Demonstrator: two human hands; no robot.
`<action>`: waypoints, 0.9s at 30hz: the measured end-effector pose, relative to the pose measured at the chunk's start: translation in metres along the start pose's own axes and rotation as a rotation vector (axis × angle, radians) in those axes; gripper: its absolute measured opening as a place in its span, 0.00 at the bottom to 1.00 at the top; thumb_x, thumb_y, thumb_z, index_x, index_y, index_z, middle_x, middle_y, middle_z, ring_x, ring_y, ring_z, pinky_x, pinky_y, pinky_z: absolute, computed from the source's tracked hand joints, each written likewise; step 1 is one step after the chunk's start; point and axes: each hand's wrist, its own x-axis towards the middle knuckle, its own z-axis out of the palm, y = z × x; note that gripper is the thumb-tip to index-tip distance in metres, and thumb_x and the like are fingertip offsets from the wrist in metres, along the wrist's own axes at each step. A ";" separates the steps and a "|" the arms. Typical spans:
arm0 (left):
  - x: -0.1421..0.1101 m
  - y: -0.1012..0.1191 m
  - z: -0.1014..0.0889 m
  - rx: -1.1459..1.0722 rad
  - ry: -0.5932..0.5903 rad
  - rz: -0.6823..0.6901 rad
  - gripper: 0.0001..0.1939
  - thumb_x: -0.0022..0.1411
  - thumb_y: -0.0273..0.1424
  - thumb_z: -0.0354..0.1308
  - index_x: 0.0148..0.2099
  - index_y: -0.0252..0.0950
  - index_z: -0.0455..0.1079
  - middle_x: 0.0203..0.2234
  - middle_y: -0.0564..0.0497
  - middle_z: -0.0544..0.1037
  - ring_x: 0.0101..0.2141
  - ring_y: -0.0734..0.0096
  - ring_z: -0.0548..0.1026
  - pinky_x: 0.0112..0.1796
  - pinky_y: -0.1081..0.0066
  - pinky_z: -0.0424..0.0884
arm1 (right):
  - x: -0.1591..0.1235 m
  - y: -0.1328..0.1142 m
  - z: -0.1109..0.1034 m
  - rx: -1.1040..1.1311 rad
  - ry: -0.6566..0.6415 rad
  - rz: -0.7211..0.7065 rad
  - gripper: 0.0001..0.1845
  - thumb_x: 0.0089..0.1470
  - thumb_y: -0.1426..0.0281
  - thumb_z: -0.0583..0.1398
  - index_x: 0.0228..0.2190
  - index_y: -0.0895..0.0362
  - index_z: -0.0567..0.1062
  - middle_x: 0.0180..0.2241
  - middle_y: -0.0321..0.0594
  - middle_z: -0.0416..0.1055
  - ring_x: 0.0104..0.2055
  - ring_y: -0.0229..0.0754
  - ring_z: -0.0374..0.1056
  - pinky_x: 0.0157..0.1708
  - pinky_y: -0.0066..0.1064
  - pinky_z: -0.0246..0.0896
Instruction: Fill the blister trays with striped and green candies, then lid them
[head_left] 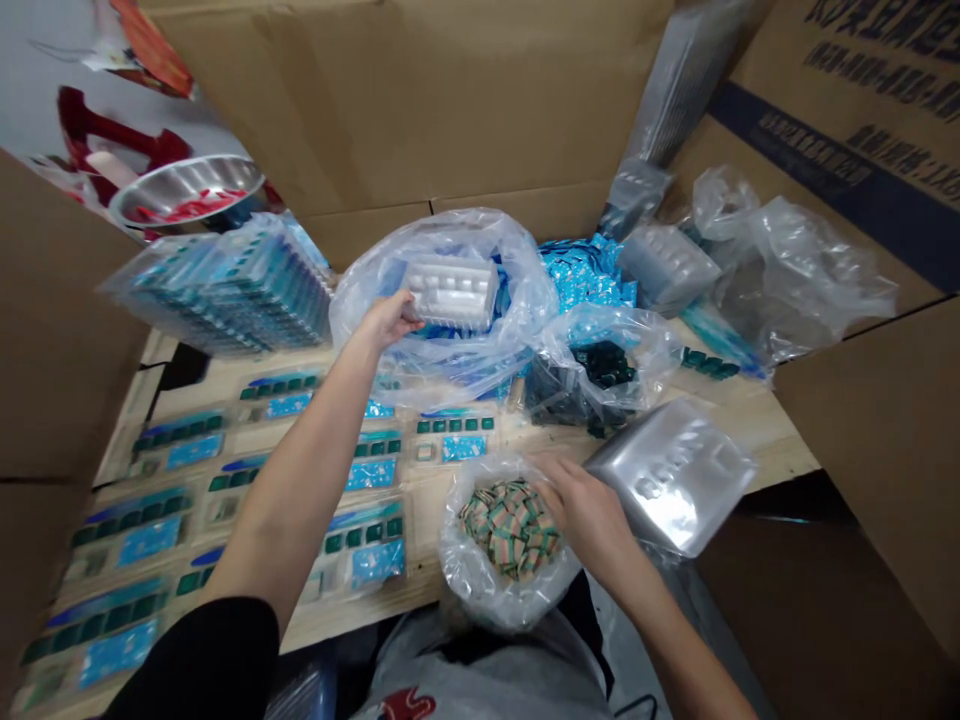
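My left hand [391,318] grips the left end of a clear ribbed plastic tray [454,290], perhaps several nested together. It is over a large open plastic bag [360,280] with blue printed packets inside. At the front edge of the table, a smaller clear bag [469,590] is full of small green and tan pieces [510,525]. My right hand [574,500] has its fingers curled at that bag's right rim; the fingertips are slightly blurred. Filled blister trays [375,560], with green squares and blue packets in them, lie in rows at the left.
Stacked filled trays [247,290] stand back left, near a metal bowl [191,190] of red pieces. Right of centre are a bag of dark green pieces [604,370], blue packets [585,275] and a shiny clear plastic tray [675,480]. Cardboard boxes [420,110] wall the table.
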 end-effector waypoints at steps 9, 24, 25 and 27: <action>-0.117 -0.008 -0.077 -0.216 0.059 0.316 0.04 0.51 0.31 0.59 0.28 0.35 0.68 0.24 0.52 0.74 0.30 0.69 0.74 0.32 0.70 0.74 | 0.024 -0.018 -0.009 -0.263 0.171 -0.295 0.23 0.61 0.71 0.56 0.57 0.58 0.70 0.53 0.59 0.68 0.54 0.61 0.66 0.51 0.54 0.64; -0.244 -0.085 -0.116 0.034 -0.070 0.464 0.22 0.60 0.36 0.60 0.57 0.39 0.69 0.54 0.45 0.77 0.55 0.58 0.74 0.55 0.59 0.72 | -0.022 -0.055 0.021 0.811 -0.075 0.046 0.42 0.43 0.51 0.71 0.57 0.51 0.70 0.54 0.49 0.72 0.53 0.59 0.71 0.46 0.43 0.72; -0.242 -0.081 -0.117 0.034 -0.096 0.505 0.22 0.60 0.35 0.60 0.57 0.41 0.69 0.56 0.45 0.76 0.57 0.57 0.73 0.57 0.58 0.70 | -0.027 -0.053 0.019 0.729 -0.069 0.000 0.39 0.45 0.54 0.71 0.57 0.50 0.70 0.56 0.49 0.71 0.55 0.58 0.70 0.47 0.43 0.72; -0.238 -0.071 -0.115 0.067 -0.188 0.611 0.23 0.60 0.36 0.62 0.57 0.43 0.70 0.60 0.46 0.72 0.62 0.55 0.66 0.61 0.55 0.65 | -0.037 -0.051 0.015 0.555 -0.004 -0.122 0.29 0.53 0.59 0.68 0.56 0.45 0.71 0.61 0.44 0.65 0.61 0.57 0.64 0.52 0.45 0.69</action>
